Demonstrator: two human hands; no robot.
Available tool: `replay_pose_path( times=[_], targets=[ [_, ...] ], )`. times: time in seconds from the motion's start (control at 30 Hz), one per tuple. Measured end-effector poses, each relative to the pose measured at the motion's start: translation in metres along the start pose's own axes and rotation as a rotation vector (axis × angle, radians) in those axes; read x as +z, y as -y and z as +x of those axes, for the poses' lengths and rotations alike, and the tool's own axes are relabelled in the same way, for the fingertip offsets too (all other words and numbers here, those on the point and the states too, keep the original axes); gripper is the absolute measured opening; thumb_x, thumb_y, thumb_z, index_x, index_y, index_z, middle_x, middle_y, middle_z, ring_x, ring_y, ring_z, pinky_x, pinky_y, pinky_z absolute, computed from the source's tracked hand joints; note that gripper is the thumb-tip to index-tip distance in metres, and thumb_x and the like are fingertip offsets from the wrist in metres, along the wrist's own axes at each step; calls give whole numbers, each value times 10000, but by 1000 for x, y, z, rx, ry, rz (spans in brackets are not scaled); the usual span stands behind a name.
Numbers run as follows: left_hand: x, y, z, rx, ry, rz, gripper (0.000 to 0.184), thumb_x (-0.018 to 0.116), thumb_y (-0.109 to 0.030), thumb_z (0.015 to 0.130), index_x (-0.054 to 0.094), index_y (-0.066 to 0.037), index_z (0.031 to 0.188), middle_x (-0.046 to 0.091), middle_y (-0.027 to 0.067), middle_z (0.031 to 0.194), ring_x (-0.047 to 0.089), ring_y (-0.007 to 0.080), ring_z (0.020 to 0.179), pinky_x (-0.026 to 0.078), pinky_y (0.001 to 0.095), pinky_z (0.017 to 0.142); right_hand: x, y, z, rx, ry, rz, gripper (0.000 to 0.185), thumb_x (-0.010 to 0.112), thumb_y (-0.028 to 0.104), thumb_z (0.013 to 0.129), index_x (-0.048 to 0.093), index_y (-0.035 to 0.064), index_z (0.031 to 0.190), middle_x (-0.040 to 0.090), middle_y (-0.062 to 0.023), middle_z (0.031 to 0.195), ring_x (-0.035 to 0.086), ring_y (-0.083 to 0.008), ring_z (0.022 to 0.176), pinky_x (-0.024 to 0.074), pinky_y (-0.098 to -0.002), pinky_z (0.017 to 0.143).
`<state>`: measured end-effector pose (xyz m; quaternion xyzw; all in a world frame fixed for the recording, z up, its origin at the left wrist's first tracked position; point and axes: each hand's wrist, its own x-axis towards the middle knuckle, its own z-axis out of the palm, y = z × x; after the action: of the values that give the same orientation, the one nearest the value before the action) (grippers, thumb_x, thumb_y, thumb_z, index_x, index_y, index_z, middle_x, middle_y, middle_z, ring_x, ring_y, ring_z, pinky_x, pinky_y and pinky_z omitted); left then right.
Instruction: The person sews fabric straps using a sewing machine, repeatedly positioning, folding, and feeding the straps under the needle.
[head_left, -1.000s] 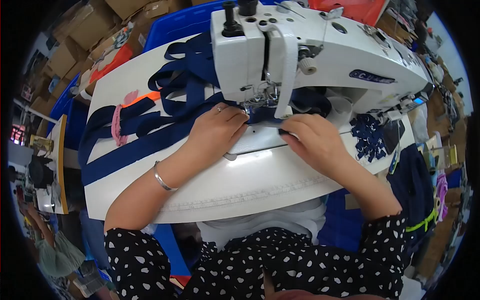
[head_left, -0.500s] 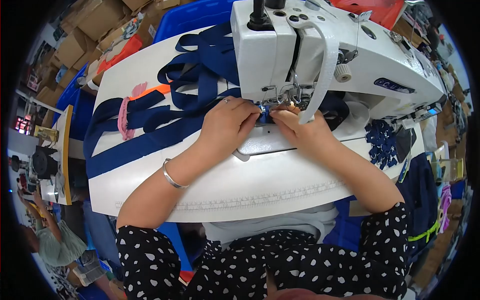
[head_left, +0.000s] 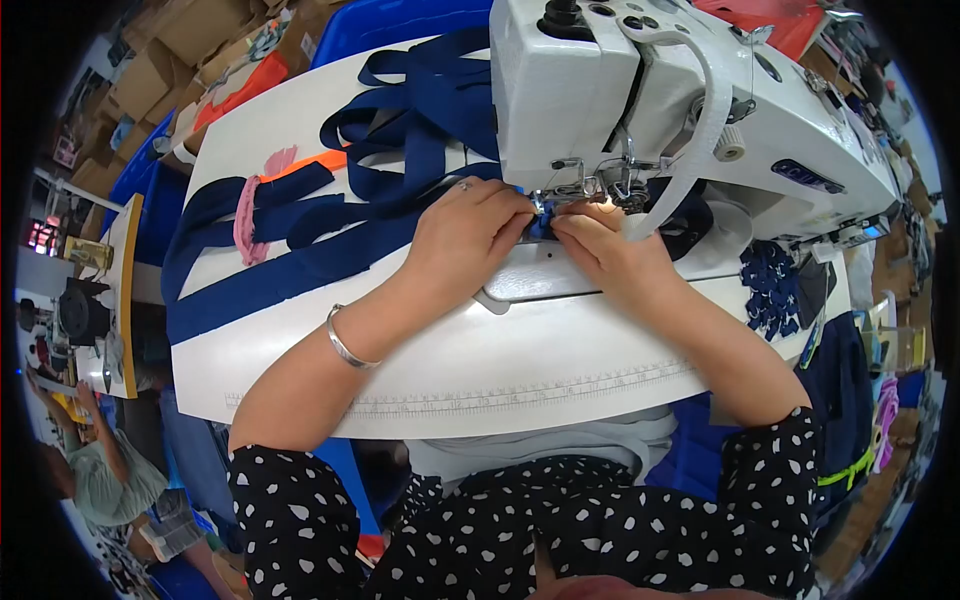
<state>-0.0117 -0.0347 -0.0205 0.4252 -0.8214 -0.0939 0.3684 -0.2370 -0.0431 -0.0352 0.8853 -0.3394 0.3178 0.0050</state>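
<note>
My left hand [head_left: 468, 232], with a ring and a bracelet, pinches the end of a dark blue fabric strip [head_left: 300, 270] at the needle area of a white sewing machine [head_left: 560, 95]. Close to its right, my right hand [head_left: 610, 245] has its fingers pressed together on the same blue fabric, just in front of the presser foot [head_left: 600, 190]. A small gap separates the fingertips. More blue strip lies in loops [head_left: 410, 130] behind my left hand. A pink strip [head_left: 246, 220] and an orange strip [head_left: 310, 167] cross the fabric at the left.
Small blue pieces [head_left: 770, 290] lie in a pile right of the machine bed. A printed ruler [head_left: 500, 397] runs along the table's front edge [head_left: 300, 432]. A blue bin [head_left: 390, 22] stands behind the table. Another person [head_left: 115, 465] sits at the far left.
My right hand has come left beside my left hand and now pinches the fabric at the needle area. The machine and table have shifted in view as the camera turned.
</note>
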Motion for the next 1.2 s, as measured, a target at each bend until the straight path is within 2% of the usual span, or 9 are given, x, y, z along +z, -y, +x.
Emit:
replay_pose_path(
  times=[0.07,0.17,0.4,0.5,0.67,0.77,0.9,1.07,1.2],
  targets=[
    [1,0,0,6,-8,-10,110,702,-68,881,708,-23,981,677,116,899,642,304,835,516,388,739,2,-3,-1,-50,-43,19,158,766,20,819,711,30,967,707,-93,982,704,-289,844,568,-366,707],
    [2,1,0,3,-10,14,89,690,-127,899,696,-62,961,681,80,927,647,290,866,533,383,767,-4,-2,5,-114,-51,36,161,766,10,814,711,28,964,706,-97,983,702,-293,837,565,-365,697],
    [3,1,0,12,-7,40,90,684,-130,903,697,-65,964,677,77,925,644,284,868,532,380,770,-2,0,6,-101,-65,101,177,764,5,813,711,27,980,705,-98,988,702,-298,837,564,-368,691],
    [3,1,0,20,-16,40,89,684,-129,902,696,-67,963,677,75,926,643,282,870,533,379,772,4,-2,6,-83,-21,38,210,768,4,805,703,33,1003,696,-89,970,695,-293,822,561,-370,673],
    [2,1,0,27,-13,37,90,684,-126,898,696,-68,966,679,73,932,643,282,879,534,380,777,6,-2,10,-224,-81,-168,226,768,72,819,694,93,1031,671,-60,888,682,-265,753,549,-358,609],
    [1,0,1,46,-22,30,126,726,-81,853,703,-40,970,688,110,921,656,307,853,527,393,753,5,0,8,-76,53,-100,183,762,104,838,696,118,1009,677,-36,892,685,-251,748,548,-352,597],
    [-3,-4,0,60,25,57,143,740,-110,829,708,-64,960,685,86,929,654,287,873,539,379,770,9,1,6,-75,-54,-92,153,760,105,846,691,119,981,678,-23,866,682,-247,732,543,-353,584],
    [2,-2,0,92,-31,99,151,771,-92,798,730,-73,942,692,82,921,678,274,862,560,366,767,1,8,7,62,39,-86,131,764,114,847,683,89,947,688,-61,829,688,-266,713,546,-371,595],
    [2,-1,0,154,-24,132,162,784,-64,773,741,-74,928,700,73,935,689,252,892,572,352,772,0,5,5,72,29,-62,132,764,113,845,684,82,945,698,-73,853,696,-266,728,549,-378,606]
  ],
)
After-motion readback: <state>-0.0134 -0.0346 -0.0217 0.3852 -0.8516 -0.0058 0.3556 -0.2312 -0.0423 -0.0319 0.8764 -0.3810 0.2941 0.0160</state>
